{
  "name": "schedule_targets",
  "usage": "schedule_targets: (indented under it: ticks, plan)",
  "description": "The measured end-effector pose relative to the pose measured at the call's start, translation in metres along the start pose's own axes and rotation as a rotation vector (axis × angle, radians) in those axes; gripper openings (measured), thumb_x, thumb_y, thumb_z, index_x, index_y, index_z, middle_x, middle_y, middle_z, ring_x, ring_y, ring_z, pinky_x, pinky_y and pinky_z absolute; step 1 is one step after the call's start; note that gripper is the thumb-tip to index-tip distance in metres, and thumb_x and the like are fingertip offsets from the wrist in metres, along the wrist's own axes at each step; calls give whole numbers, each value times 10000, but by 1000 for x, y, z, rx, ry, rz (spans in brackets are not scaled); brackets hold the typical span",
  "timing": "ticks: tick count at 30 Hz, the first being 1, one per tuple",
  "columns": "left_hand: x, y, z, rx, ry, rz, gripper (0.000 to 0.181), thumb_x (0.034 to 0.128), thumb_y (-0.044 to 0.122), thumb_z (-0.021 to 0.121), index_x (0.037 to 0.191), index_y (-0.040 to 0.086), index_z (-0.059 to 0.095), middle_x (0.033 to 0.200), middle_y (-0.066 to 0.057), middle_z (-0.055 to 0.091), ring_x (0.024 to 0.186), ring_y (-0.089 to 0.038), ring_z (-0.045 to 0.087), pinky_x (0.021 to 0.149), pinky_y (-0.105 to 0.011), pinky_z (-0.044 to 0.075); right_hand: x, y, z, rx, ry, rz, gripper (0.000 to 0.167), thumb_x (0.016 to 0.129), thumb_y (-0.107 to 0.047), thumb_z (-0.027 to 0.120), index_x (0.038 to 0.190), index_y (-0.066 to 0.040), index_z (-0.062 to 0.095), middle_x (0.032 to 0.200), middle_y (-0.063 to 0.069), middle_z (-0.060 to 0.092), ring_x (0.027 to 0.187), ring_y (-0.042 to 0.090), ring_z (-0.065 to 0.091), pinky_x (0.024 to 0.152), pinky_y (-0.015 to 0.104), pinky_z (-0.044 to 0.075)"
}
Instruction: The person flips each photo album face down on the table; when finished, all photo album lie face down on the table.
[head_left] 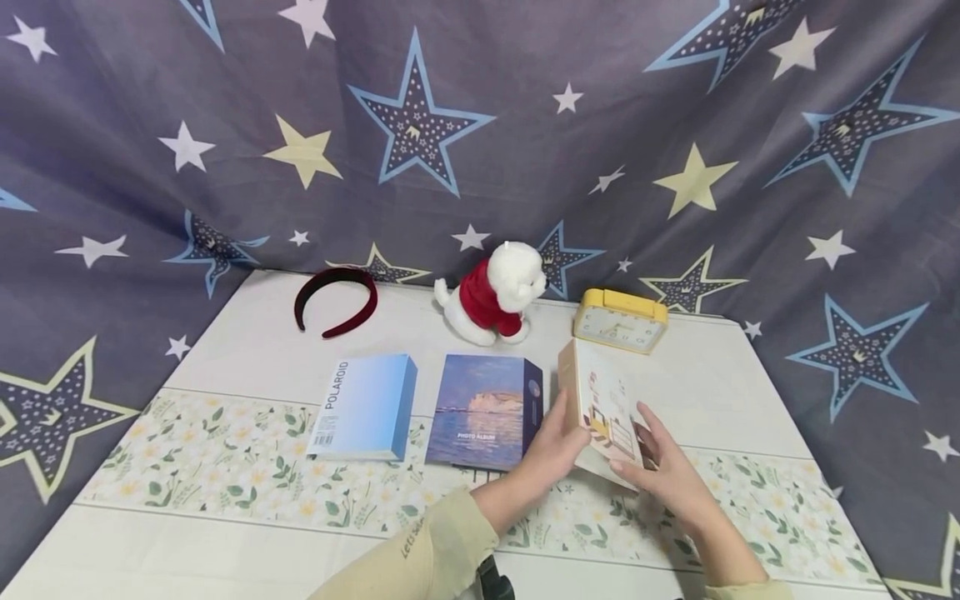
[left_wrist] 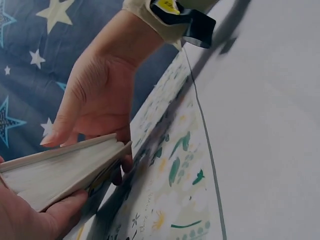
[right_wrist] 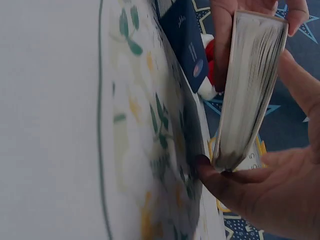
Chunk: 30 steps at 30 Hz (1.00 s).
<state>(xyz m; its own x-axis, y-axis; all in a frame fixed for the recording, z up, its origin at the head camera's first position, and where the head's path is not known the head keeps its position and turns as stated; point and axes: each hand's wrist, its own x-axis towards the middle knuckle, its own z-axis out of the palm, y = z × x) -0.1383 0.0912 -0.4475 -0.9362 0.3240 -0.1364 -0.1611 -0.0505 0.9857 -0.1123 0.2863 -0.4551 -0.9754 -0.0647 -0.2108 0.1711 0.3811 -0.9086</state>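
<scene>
Between both hands is a thick cream album [head_left: 611,396] with a small illustrated cover, held tilted over the right part of the table. My left hand [head_left: 551,450] grips its spine side. My right hand [head_left: 667,479] holds the opposite edge, thumb on the cover and fingers behind. Page edges [right_wrist: 250,85] face the right wrist camera, slightly fanned between the covers. Just left of my left hand lies a dark blue photo album [head_left: 480,408] with a sea-cliff picture. Farther left is a light blue POLAROID album [head_left: 367,408].
A yellow alarm clock [head_left: 621,321] stands behind the held album. To its left sits a white plush dog [head_left: 483,300] in a red top. A dark red headband [head_left: 337,275] lies at the back left. Star-patterned cloth [head_left: 525,150] hangs behind the table.
</scene>
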Motion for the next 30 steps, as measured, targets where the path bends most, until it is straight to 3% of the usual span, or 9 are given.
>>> schedule_targets:
  ticks: [5,11,21,30]
  plan:
    - [-2,-3,3,90,-29,-23,882,835,255,548,1582,161,89,1631,-88,74,1474,-267,111,1172,-493,101,-3,3,-2,-136,-11,-38,1135,793,-303,813,1581,-144,12,1569,305,131,1403,505,206,1078,594,286]
    - [-3,-6,3,133,-33,-39,876,829,246,560,1580,151,120,1625,-89,116,1472,-267,134,1170,-492,121,-5,5,-2,-215,17,-68,1118,772,-389,814,1581,-138,83,1579,251,175,1375,501,283,1036,570,371]
    - [-3,-17,3,159,-109,-39,890,866,173,623,1577,114,90,1624,-93,114,1462,-248,160,1170,-437,161,-10,3,-11,-340,19,-37,1095,764,-411,802,1577,-126,126,1572,269,182,1356,524,288,1050,591,343]
    - [-3,-20,6,292,-115,-70,925,880,206,681,1580,132,80,1632,-77,74,1457,-290,174,1161,-444,199,-10,8,-12,-388,7,4,1127,735,-453,808,1574,-112,138,1556,292,201,1366,509,282,1075,613,283]
